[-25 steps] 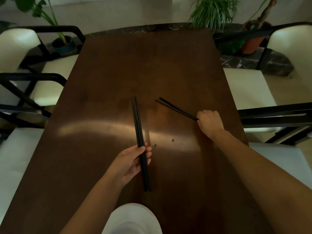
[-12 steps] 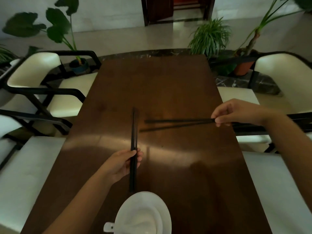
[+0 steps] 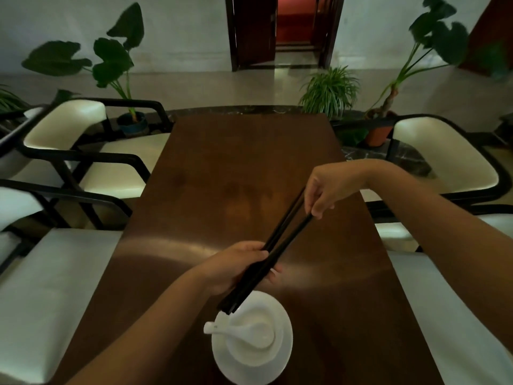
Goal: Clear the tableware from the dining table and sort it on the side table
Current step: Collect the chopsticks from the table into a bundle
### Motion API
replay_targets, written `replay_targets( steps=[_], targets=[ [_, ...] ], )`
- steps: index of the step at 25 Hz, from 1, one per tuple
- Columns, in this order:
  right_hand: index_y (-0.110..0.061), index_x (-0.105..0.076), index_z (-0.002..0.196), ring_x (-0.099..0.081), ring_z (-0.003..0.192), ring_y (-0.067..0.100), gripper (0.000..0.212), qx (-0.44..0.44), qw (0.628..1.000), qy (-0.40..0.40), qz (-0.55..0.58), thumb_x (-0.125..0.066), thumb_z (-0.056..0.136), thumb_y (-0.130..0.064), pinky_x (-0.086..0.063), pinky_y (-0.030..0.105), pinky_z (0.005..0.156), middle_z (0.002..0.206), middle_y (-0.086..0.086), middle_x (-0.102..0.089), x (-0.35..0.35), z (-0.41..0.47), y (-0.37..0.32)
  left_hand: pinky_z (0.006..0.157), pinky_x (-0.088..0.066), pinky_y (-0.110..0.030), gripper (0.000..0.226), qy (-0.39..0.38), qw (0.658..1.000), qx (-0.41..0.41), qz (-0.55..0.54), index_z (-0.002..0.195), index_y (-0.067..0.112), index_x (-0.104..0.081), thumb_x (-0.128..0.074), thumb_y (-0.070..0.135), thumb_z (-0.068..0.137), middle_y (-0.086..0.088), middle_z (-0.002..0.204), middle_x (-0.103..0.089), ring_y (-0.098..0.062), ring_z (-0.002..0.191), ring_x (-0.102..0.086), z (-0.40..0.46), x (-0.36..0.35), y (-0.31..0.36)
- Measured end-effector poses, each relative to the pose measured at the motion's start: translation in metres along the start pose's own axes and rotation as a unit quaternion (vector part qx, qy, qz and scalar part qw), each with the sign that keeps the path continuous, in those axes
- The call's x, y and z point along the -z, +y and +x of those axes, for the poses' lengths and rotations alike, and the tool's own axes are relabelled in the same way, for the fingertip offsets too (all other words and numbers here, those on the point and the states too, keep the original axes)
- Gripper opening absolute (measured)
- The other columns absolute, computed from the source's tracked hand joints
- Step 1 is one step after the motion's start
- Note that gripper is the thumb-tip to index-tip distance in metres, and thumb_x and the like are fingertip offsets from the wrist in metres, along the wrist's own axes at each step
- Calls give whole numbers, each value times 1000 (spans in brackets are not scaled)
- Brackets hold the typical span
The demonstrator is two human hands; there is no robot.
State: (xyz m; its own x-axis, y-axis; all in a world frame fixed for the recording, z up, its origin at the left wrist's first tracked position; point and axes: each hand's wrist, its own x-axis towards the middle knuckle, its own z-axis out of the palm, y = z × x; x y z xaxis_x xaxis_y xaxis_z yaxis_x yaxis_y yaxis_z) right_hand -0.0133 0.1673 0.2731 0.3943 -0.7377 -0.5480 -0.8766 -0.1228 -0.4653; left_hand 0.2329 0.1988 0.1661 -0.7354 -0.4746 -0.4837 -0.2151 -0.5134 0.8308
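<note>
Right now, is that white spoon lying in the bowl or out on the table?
In the bowl. The spoon's scoop rests inside the white bowl, and its handle sticks out over the left rim.

dim room | pale glare band across table (image 3: 194,245) | edges warped | slight blur

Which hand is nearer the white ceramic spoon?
Left. The left hand grips black chopsticks just above the white ceramic spoon; the right hand is farther up.
</note>
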Motion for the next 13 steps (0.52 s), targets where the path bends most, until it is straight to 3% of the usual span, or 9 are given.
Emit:
replay_targets(
  steps=[4,7,9,11,12,13],
  targets=[
    [-30,-73,81,-62,71,3,9,-2,998,64,-20,-70,77,-23,-50,24,76,86,-1,-72,-17,-3,-12,62,-50,-27,22,-46,998,-35,-23,105,11,-61,-47,20,91,0,74,-60,-10,55,-53,-14,-4,-14],
    [-26,-73,88,-61,80,-3,12,34,990,136,-25,-71,78,-20,-46,21,74,86,-12,-68,-29,-11,-22,48,-45,-19,21,-66,993,-60,-74,106,9,-58,-49,18,89,2,71,-56,-8,50,-46,-26,-5,-18],
    [-24,-69,100,-56,85,-2,23,34,946,323,-11,-72,77,-23,-42,19,77,92,-15,-59,-39,-14,-24,44,-42,-17,19,-62,988,-78,-119,107,6,-56,-46,14,93,1,70,-55,-7,48,-44,-33,-5,-17],
    [-22,-57,118,-52,96,8,43,-61,856,504,96,-68,80,-35,-42,23,83,106,-8,-51,-61,-18,-28,41,-41,-16,19,-54,982,-94,-154,106,5,-54,-45,12,91,0,69,-54,-6,46,-42,-39,-5,-18],
    [-21,-50,126,-52,95,11,50,-110,834,499,208,-63,82,-41,-44,26,82,112,-6,-50,-77,-19,-34,41,-41,-16,20,-55,980,-100,-165,106,5,-53,-46,12,89,0,68,-54,-6,45,-42,-42,-6,-18],
    [-19,-46,129,-55,91,12,53,-116,823,435,348,-59,84,-45,-46,26,78,117,-4,-52,-94,-18,-43,40,-41,-16,21,-59,978,-103,-171,105,5,-53,-47,13,87,0,68,-53,-6,45,-42,-45,-6,-19]
  ],
)
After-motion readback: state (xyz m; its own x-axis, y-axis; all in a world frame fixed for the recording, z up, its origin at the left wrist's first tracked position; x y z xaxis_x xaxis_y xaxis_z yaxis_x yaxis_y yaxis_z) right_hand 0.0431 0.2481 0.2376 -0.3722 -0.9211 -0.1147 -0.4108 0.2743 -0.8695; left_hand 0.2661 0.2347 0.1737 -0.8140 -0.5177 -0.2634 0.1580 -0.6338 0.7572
